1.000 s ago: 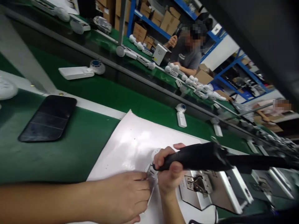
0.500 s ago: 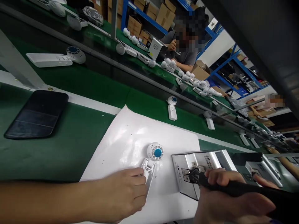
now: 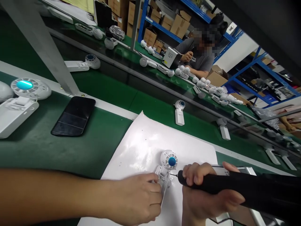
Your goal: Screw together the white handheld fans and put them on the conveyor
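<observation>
My left hand (image 3: 134,197) grips the white plastic body of a small fan (image 3: 168,160), which has a blue hub and lies on a white sheet (image 3: 150,141). My fingers cover most of the fan's folding base. My right hand (image 3: 207,188) is wrapped around a black electric screwdriver (image 3: 211,183). Its thin bit reaches left, with its tip at the fan's hinge area, close to the fan head. The exact screw point is too small to see.
A black phone (image 3: 73,116) and a lit white fan (image 3: 24,84) lie on the green conveyor belt (image 3: 105,150) at left. Other white fans stand farther along it. A silver metal box (image 3: 235,169) sits under my right hand. A co-worker (image 3: 199,59) sits beyond, before blue shelves of cartons.
My right hand has brought the screwdriver left from above the silver box to the fan. The view has turned, bringing the lit fan in at left. My left hand still holds the fan.
</observation>
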`<state>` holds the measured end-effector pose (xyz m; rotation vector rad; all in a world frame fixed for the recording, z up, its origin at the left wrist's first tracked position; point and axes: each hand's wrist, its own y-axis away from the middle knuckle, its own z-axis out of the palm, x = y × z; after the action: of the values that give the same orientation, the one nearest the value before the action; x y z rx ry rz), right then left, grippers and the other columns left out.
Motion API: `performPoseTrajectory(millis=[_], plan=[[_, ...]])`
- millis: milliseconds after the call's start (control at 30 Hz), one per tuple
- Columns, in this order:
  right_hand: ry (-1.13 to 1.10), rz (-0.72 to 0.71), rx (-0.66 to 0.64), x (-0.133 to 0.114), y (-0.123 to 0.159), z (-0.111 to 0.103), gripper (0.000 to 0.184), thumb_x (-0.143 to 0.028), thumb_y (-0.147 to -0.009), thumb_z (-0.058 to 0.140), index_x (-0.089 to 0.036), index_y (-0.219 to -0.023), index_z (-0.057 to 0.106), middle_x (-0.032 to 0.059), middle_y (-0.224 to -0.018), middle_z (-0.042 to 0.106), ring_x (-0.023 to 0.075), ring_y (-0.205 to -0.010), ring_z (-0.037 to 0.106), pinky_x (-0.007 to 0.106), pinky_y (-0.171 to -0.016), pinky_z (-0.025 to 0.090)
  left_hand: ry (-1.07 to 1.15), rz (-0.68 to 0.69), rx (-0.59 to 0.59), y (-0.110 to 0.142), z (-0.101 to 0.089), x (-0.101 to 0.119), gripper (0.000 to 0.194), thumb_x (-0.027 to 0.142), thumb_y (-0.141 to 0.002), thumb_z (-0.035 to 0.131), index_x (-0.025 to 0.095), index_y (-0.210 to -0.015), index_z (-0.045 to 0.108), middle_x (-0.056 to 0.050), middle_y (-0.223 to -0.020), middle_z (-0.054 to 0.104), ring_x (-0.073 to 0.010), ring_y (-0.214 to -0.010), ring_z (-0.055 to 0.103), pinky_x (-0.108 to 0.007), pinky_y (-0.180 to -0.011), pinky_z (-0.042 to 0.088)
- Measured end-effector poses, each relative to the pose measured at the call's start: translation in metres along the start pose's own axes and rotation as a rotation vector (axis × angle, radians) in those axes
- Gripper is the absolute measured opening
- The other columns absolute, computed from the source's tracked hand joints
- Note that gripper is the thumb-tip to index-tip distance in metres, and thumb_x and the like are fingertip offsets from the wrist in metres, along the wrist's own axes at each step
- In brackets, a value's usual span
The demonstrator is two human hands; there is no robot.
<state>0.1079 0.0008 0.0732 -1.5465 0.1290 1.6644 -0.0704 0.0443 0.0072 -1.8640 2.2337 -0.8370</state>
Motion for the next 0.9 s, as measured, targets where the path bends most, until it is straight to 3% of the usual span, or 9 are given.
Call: performPoseTrajectory(millis=[133, 233, 467, 600, 700, 800, 867, 900], plan=[[-0.012, 0.045, 0.013, 0.010, 0.000, -0.001, 0.050, -0.079, -0.093, 0.049, -0.035, -0.116, 0.046, -0.0131, -0.053, 0.050, 0.0122, -0.038, 0.035, 0.028, -0.042, 0.043, -0.023, -0.005, 0.030, 0.001, 0.000, 0.000, 0.018, 0.027, -0.104, 0.066, 0.017, -0.090, 0.072, -0.004, -0.086, 0.068, -0.0183, -0.081, 0.055, -0.039, -0.090, 0.048], [-0.022, 0.091, -0.002, 0.016, 0.003, 0.001, 0.043, -0.071, -0.095, 0.053, -0.034, -0.114, 0.046, -0.0129, -0.055, 0.049, 0.0116, -0.039, 0.036, 0.027, -0.044, 0.043, -0.016, 0.007, 0.036, 0.000, -0.001, -0.001, 0.016, 0.024, -0.103, 0.066, 0.017, -0.090, 0.071, -0.004, -0.086, 0.067, -0.0183, -0.081, 0.054, -0.039, -0.088, 0.048], [-0.072, 0.119, -0.004, 0.023, 0.006, 0.007, 0.039, -0.062, -0.093, 0.062, -0.032, -0.113, 0.047, -0.0131, -0.056, 0.048, 0.0091, -0.039, 0.035, 0.024, -0.042, 0.040, -0.085, 0.000, -0.032, -0.003, -0.008, 0.005, 0.018, 0.023, -0.104, 0.063, 0.016, -0.089, 0.072, -0.005, -0.083, 0.065, -0.0190, -0.078, 0.053, -0.038, -0.084, 0.048], [-0.120, 0.074, -0.003, 0.026, 0.012, 0.011, 0.035, -0.055, -0.093, 0.064, -0.030, -0.112, 0.049, -0.0122, -0.056, 0.050, 0.0092, -0.039, 0.038, 0.023, -0.041, 0.040, -0.168, -0.154, 0.011, -0.001, -0.001, 0.014, 0.032, 0.044, -0.099, 0.072, 0.015, -0.087, 0.069, -0.006, -0.083, 0.063, -0.0237, -0.082, 0.055, -0.041, -0.084, 0.048], [-0.163, 0.039, -0.027, 0.020, 0.015, 0.014, 0.038, -0.055, -0.091, 0.069, -0.029, -0.113, 0.053, -0.0106, -0.058, 0.053, 0.0110, -0.041, 0.043, 0.024, -0.040, 0.039, -0.253, -0.283, 0.051, 0.008, 0.007, 0.023, 0.023, 0.033, -0.097, 0.071, 0.014, -0.086, 0.066, -0.005, -0.081, 0.060, -0.0239, -0.080, 0.054, -0.039, -0.074, 0.046], [-0.175, -0.106, -0.010, 0.003, 0.014, -0.001, 0.045, -0.069, -0.093, 0.061, -0.030, -0.116, 0.057, -0.0088, -0.060, 0.056, 0.0135, -0.043, 0.047, 0.030, -0.043, 0.045, -0.296, -0.347, 0.055, 0.021, 0.009, 0.025, 0.015, 0.020, -0.096, 0.066, 0.015, -0.082, 0.063, -0.005, -0.079, 0.057, -0.0229, -0.079, 0.053, -0.037, -0.070, 0.045], [-0.108, -0.246, 0.017, -0.008, 0.013, -0.028, 0.047, -0.074, -0.094, 0.056, -0.028, -0.099, 0.061, -0.0068, -0.061, 0.051, 0.0131, -0.043, 0.045, 0.034, -0.045, 0.046, -0.328, -0.373, 0.022, 0.025, 0.005, 0.017, 0.014, 0.019, -0.097, 0.064, 0.015, -0.084, 0.064, -0.006, -0.084, 0.059, -0.0246, -0.086, 0.057, -0.038, -0.075, 0.048], [-0.044, -0.245, 0.012, -0.011, 0.013, -0.046, 0.050, -0.076, -0.090, 0.061, -0.026, -0.085, 0.060, -0.0056, -0.061, 0.047, 0.0127, -0.043, 0.044, 0.036, -0.046, 0.045, -0.358, -0.381, -0.009, 0.023, 0.003, 0.009, 0.013, 0.019, -0.098, 0.063, 0.015, -0.085, 0.065, -0.008, -0.088, 0.061, -0.0263, -0.093, 0.059, -0.038, -0.078, 0.050]])
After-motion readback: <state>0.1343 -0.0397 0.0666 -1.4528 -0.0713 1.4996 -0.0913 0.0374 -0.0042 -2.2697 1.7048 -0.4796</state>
